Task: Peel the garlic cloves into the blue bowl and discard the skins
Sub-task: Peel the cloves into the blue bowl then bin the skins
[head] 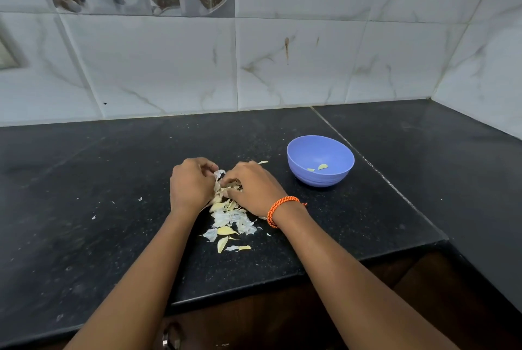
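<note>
On the black counter my left hand [189, 184] and my right hand [251, 187] meet around a garlic bulb [219, 177], whitish with a dark spot on top. Both hands have curled fingers gripping it; most of the bulb is hidden between them. Just below the hands lies a heap of white and yellowish garlic skins [231, 221], spreading toward me. To the right stands the blue bowl [333, 177], apart from the hands, with two pale peeled cloves [322, 166] lying inside it.
The black stone counter [84, 208] runs left and right, with its front edge near my forearms and a tiled wall behind. A seam crosses the counter right of the bowl. Small skin flakes [139, 199] dot the left side. An orange cord bracelet [279, 208] circles my right wrist.
</note>
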Demonstrator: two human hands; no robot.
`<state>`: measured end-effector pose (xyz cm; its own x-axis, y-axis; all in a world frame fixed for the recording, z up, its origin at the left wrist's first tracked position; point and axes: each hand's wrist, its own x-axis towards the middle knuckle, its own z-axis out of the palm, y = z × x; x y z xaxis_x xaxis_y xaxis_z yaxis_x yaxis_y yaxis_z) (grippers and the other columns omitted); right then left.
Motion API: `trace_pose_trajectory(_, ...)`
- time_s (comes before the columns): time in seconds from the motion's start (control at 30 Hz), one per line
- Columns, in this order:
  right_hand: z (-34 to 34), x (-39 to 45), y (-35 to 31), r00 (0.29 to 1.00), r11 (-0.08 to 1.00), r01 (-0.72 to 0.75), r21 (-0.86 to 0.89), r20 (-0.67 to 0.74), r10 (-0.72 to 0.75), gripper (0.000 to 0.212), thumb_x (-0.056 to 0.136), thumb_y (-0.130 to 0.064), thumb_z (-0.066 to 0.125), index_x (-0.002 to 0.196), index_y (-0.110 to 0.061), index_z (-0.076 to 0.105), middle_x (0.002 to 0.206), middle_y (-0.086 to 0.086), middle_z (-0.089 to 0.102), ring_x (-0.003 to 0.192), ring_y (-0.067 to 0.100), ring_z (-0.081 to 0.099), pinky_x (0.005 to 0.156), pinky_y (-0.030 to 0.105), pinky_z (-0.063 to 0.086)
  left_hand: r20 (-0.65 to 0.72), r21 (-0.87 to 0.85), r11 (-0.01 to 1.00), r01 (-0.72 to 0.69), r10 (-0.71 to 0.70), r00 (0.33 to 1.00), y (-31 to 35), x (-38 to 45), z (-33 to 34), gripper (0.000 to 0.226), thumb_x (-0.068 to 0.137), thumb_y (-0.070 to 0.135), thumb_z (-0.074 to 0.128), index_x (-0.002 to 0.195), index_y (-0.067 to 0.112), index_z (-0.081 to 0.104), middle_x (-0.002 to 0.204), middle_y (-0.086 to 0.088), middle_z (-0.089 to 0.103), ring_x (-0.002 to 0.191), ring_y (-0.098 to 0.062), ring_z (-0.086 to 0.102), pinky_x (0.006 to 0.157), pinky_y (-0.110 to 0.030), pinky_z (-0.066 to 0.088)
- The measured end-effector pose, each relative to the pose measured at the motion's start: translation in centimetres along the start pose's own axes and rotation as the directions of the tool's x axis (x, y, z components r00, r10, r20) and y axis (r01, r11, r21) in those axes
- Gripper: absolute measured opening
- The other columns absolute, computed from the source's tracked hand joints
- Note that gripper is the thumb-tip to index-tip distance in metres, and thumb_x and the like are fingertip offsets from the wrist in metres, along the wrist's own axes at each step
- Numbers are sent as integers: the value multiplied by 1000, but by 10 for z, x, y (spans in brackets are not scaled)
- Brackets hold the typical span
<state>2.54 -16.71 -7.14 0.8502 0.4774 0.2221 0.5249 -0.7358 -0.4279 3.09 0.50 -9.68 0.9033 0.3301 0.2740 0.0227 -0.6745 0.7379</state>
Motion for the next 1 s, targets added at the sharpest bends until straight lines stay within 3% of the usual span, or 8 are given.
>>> trace_pose_trajectory(0.2,-2,-4,-7,1000,998,15,-54,-3,-15,6,96,-26,76,101,-26,80,109,-3,65,110,21,54,91,41,50,11,-42,999,-17,17,1000,0,-2,-4,30,87,-1,69,91,25,82,71,10,75,64,-10,71,59,-22,49)
trace_pose_trajectory(0.33,-4,-5,-10,1000,998,11,-66,-17,-12,7,96,-26,75,90,-24,76,102,-6,62,105,16,52,87,37,45,37,-109,994,4,0,999,-2,-1,-8,37,83,-6,72,89,30,81,72,8,75,64,-11,70,65,-30,59)
trace_pose_trajectory(0.43,-11,-5,-5,997,999,-12,30,-72,14,10,96,-24,73,86,-25,76,92,-8,64,95,14,57,82,37,49,51,-203,979,12,-1,999,0,-1,-11,39,84,-10,75,96,26,83,77,1,75,67,-19,71,76,-41,66)
trace_pose_trajectory(0.57,-16,-6,6,981,964,-39,262,-174,87,11,96,-25,73,89,-29,80,83,-12,75,80,6,68,79,42,61,22,-377,926,-24,34,999,5,-3,-15,36,87,-8,78,101,24,84,81,-3,70,73,-27,72,77,-39,64)
trace_pose_trajectory(0.67,-20,-9,15,972,952,-52,303,-204,118,10,96,-25,74,91,-30,82,87,-13,78,84,8,69,84,42,61,-10,-502,862,-66,71,997,11,-3,-17,33,89,-6,79,105,23,84,82,3,64,69,-9,61,72,-27,56)
trace_pose_trajectory(0.8,-18,-12,17,982,974,-99,202,-140,129,18,104,-26,66,107,-28,83,105,-10,80,101,9,71,95,41,58,17,-614,783,-100,140,990,18,-6,-17,29,89,-5,81,110,16,83,82,2,63,76,-11,59,77,-21,58)
trace_pose_trajectory(0.93,-13,-14,5,981,854,-73,514,-116,154,20,102,-20,67,120,-20,76,90,-2,81,84,8,76,77,22,58,42,-636,762,-123,194,980,23,-11,-12,27,90,-4,80,110,14,82,86,-2,65,78,-11,65,77,-23,59)
trace_pose_trajectory(1.0,-10,-16,-2,981,779,-73,623,-97,169,22,100,-19,72,122,-16,72,83,6,80,76,17,78,66,23,58,47,-634,763,-131,207,977,23,-12,-11,24,91,-3,80,110,12,82,84,0,67,77,-11,67,75,-24,59)
